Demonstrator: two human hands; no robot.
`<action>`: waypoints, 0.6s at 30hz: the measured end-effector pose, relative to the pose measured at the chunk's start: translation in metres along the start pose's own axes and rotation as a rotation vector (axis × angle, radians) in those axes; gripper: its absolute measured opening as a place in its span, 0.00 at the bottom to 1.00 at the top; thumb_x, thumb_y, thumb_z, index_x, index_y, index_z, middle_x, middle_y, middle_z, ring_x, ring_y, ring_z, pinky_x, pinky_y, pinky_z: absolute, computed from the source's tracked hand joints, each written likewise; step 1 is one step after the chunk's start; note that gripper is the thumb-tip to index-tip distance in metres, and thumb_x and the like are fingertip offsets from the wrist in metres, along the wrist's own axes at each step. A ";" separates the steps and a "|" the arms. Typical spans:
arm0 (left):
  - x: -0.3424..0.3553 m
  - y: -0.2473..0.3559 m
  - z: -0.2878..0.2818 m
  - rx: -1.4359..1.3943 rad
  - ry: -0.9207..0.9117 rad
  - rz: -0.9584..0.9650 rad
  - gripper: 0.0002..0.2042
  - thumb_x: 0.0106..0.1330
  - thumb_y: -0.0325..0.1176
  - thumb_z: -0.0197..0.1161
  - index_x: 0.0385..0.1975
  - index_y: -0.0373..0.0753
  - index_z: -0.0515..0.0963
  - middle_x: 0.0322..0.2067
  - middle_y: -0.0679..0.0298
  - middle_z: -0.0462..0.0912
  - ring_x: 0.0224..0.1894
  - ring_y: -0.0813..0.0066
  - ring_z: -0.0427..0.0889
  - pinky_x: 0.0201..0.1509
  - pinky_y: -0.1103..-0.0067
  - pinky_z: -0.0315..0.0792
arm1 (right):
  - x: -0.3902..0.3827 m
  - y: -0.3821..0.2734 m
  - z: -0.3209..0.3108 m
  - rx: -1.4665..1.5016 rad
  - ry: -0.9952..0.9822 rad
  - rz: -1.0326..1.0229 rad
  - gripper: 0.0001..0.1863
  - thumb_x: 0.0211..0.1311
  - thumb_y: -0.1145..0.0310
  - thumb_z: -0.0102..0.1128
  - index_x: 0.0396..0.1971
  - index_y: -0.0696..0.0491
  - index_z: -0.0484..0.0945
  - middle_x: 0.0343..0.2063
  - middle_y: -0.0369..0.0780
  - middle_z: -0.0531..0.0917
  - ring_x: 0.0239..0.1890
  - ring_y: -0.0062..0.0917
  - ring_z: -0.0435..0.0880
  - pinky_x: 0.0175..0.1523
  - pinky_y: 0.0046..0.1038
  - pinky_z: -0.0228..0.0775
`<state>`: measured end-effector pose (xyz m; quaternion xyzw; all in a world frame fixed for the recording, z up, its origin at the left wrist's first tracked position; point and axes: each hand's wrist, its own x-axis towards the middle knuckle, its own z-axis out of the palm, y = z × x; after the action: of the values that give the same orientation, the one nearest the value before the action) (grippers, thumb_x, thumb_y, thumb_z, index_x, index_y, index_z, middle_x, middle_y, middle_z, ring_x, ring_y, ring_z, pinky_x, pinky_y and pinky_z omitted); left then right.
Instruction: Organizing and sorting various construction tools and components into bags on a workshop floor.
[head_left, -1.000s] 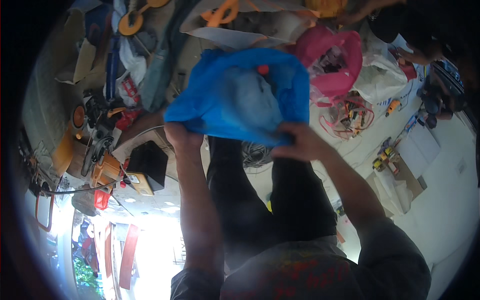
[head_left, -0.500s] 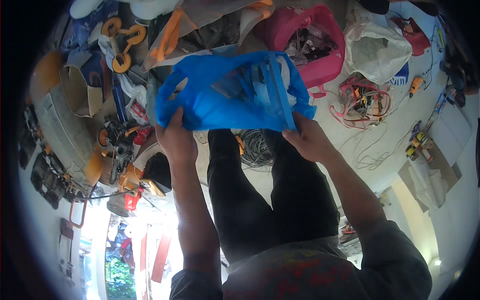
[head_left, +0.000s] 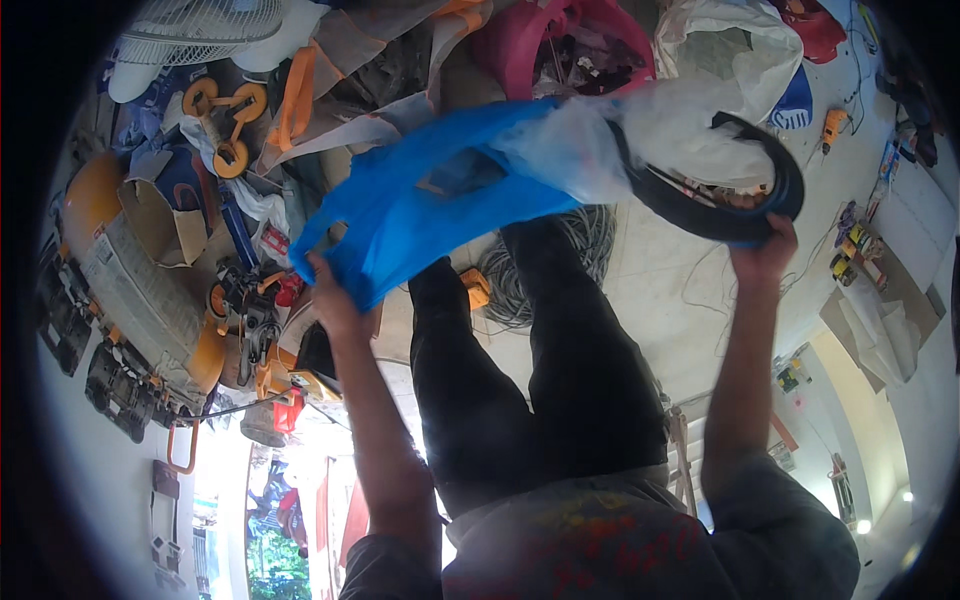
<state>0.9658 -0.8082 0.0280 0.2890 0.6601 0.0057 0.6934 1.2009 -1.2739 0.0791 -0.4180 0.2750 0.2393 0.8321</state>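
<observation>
Between two hands (head_left: pixel 337 303) are one blue bag (head_left: pixel 400 228) and one black ring (head_left: pixel 705 214).

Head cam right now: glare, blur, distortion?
Head view: glare washes out the lower left, above the greenery; head view: white plastic film between the blue bag and black ring looks soft, perhaps motion blur; head view: fisheye bends edges toward a dark rim; head view: black trousers lose detail in shadow.

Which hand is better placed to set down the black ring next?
Likely the right hand: it grips the black ring by its rim, while the left hand holds the blue plastic bag.
</observation>
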 end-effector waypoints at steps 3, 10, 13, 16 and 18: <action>-0.012 0.025 -0.010 0.202 -0.052 0.096 0.30 0.71 0.55 0.46 0.60 0.35 0.62 0.52 0.58 0.74 0.51 0.67 0.75 0.55 0.70 0.71 | -0.027 -0.025 -0.034 -0.093 0.011 0.181 0.13 0.45 0.68 0.50 0.32 0.57 0.70 0.27 0.38 0.71 0.36 0.31 0.72 0.58 0.47 0.60; 0.001 0.028 0.002 0.096 -0.261 0.069 0.34 0.70 0.61 0.38 0.63 0.36 0.60 0.59 0.56 0.68 0.60 0.62 0.69 0.64 0.66 0.63 | -0.079 -0.010 -0.119 -0.214 0.339 0.169 0.13 0.43 0.68 0.51 0.31 0.57 0.73 0.25 0.40 0.74 0.33 0.34 0.75 0.61 0.51 0.59; -0.008 0.025 0.015 0.102 -0.378 0.134 0.35 0.70 0.61 0.36 0.62 0.35 0.62 0.60 0.56 0.68 0.62 0.61 0.67 0.66 0.65 0.61 | -0.082 0.006 -0.169 -0.168 0.382 0.166 0.15 0.44 0.69 0.51 0.34 0.59 0.74 0.28 0.44 0.78 0.38 0.38 0.77 0.62 0.50 0.60; -0.015 0.020 0.025 0.018 -0.488 0.082 0.33 0.71 0.59 0.35 0.61 0.35 0.64 0.60 0.56 0.68 0.63 0.63 0.66 0.67 0.66 0.60 | -0.053 0.035 -0.190 -0.395 0.541 0.249 0.18 0.47 0.70 0.54 0.39 0.61 0.75 0.36 0.47 0.82 0.46 0.44 0.79 0.61 0.45 0.64; -0.014 0.023 0.025 0.184 -0.383 0.224 0.30 0.72 0.56 0.38 0.59 0.35 0.67 0.56 0.57 0.72 0.59 0.66 0.69 0.63 0.69 0.64 | -0.019 0.072 -0.165 -0.922 0.943 0.327 0.24 0.50 0.67 0.54 0.49 0.59 0.72 0.48 0.50 0.78 0.52 0.41 0.76 0.61 0.40 0.65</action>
<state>0.9954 -0.8049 0.0494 0.4182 0.4779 -0.0325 0.7718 1.0990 -1.3753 -0.0317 -0.7428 0.5379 0.2467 0.3131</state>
